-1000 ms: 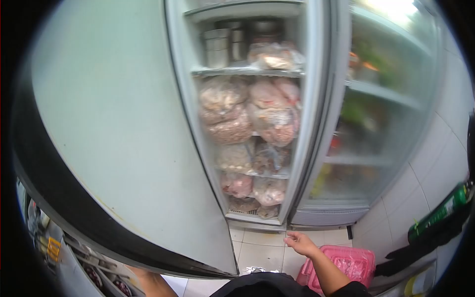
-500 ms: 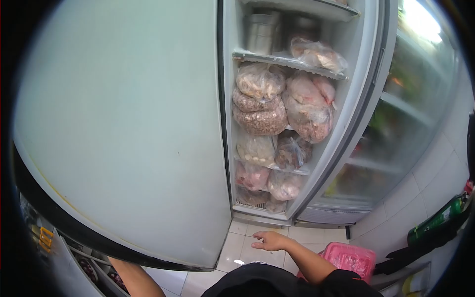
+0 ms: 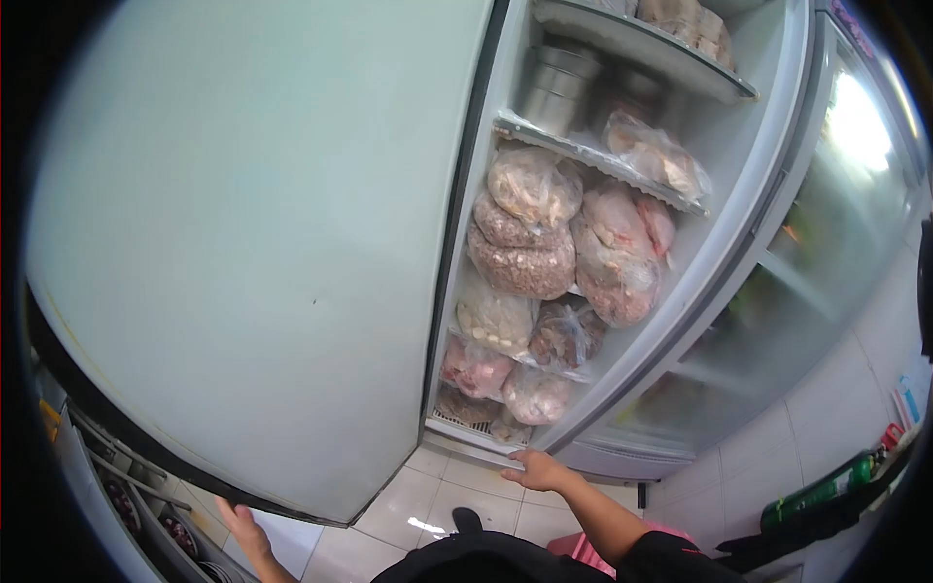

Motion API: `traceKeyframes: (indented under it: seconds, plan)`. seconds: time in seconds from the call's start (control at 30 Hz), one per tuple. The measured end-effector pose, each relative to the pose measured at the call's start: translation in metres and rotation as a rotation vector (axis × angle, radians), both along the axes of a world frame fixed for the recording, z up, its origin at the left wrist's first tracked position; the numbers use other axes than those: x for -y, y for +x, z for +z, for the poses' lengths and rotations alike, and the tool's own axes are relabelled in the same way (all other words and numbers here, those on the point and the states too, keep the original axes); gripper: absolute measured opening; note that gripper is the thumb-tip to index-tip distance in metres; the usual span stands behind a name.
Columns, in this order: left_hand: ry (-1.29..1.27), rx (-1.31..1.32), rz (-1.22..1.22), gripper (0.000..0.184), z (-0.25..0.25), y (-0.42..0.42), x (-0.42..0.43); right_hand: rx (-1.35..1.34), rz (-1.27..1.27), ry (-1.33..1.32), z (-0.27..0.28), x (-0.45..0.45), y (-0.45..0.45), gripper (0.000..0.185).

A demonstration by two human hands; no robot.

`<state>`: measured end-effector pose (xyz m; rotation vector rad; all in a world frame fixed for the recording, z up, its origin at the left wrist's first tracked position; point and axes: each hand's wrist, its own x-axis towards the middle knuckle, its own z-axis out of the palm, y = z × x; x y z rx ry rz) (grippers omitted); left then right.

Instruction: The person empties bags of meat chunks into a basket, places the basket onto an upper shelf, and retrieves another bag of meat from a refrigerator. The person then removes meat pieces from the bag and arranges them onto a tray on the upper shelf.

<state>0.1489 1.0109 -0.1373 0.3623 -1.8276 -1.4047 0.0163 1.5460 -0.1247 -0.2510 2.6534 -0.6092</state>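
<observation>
A tall freezer stands open in front of me, its pale door (image 3: 253, 272) swung out to the left. My left hand (image 3: 245, 532) is at the door's lower outer edge with fingers stretched up; whether it touches the edge I cannot tell. My right hand (image 3: 536, 471) hangs before the freezer's base, fingers apart and nothing in them. Above it on the shelves are a bag of round white pieces (image 3: 496, 321), a bag of dark pieces (image 3: 566, 335), a pinkish bag (image 3: 537, 394), bags of minced-looking meat (image 3: 525, 262) and a large bag of pale meat (image 3: 617, 253).
Higher up sit a metal pot (image 3: 561, 92) and another bag (image 3: 656, 155). A glass-door fridge (image 3: 777, 282) adjoins on the right. A green cylinder (image 3: 821, 494) is by the tiled wall, a pink crate (image 3: 573, 552) by my right arm. Drawers (image 3: 146, 525) are at lower left.
My view has tilted and shifted. My left hand, hidden behind the door before, now shows at its edge. My right hand appears closer to the freezer's base, still empty.
</observation>
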Motion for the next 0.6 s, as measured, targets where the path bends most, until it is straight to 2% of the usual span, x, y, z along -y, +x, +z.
traceKeyframes:
  seconds: [0.1, 0.17, 0.23, 0.27, 0.3, 0.33, 0.37, 0.4, 0.43, 0.5, 0.57, 0.6]
  plan:
    - [-0.023, 0.134, 0.102, 0.088, 0.019, -0.017, -0.006, -0.057, 0.067, -0.085, 0.011, 0.01, -0.033, 0.069]
    - [0.037, 0.198, 0.164, 0.077, 0.037, -0.025, -0.011, -0.088, 0.12, -0.186, 0.024, 0.014, -0.054, 0.068]
    - [0.082, 0.29, 0.282, 0.072, 0.051, -0.033, -0.02, -0.226, 0.074, -0.33, 0.045, 0.016, -0.073, 0.05]
    - [0.104, 0.152, 0.284, 0.069, 0.057, -0.038, -0.031, -0.242, 0.008, -0.453, 0.056, 0.012, -0.084, 0.045]
    - [0.071, 0.224, 0.376, 0.069, 0.053, -0.039, -0.029, -0.247, -0.057, -0.572, 0.074, 0.007, -0.088, 0.039]
    - [0.071, 0.181, 0.391, 0.069, 0.046, -0.04, -0.026, -0.362, -0.095, -0.612, 0.094, 0.0, -0.099, 0.027]
    - [0.07, 0.139, 0.409, 0.068, 0.044, -0.043, -0.027, -0.417, -0.147, -0.642, 0.118, -0.008, -0.108, 0.026]
    - [0.064, 0.269, 0.426, 0.071, 0.062, -0.039, -0.041, -0.469, -0.198, -0.669, 0.144, -0.019, -0.115, 0.024]
    - [0.114, 0.284, 0.424, 0.072, 0.047, -0.038, -0.031, -0.529, -0.245, -0.695, 0.166, -0.03, -0.122, 0.023]
    - [0.153, 0.071, 0.458, 0.067, 0.009, -0.043, -0.011, -0.687, -0.225, -0.738, 0.203, -0.049, -0.136, 0.023]
    - [0.102, 0.205, 0.519, 0.047, 0.053, -0.038, -0.056, -0.837, -0.167, -0.784, 0.236, -0.067, -0.149, 0.021]
    - [0.065, 0.422, 0.569, 0.058, 0.084, -0.032, -0.081, -0.901, -0.12, -0.811, 0.251, -0.073, -0.154, 0.02]
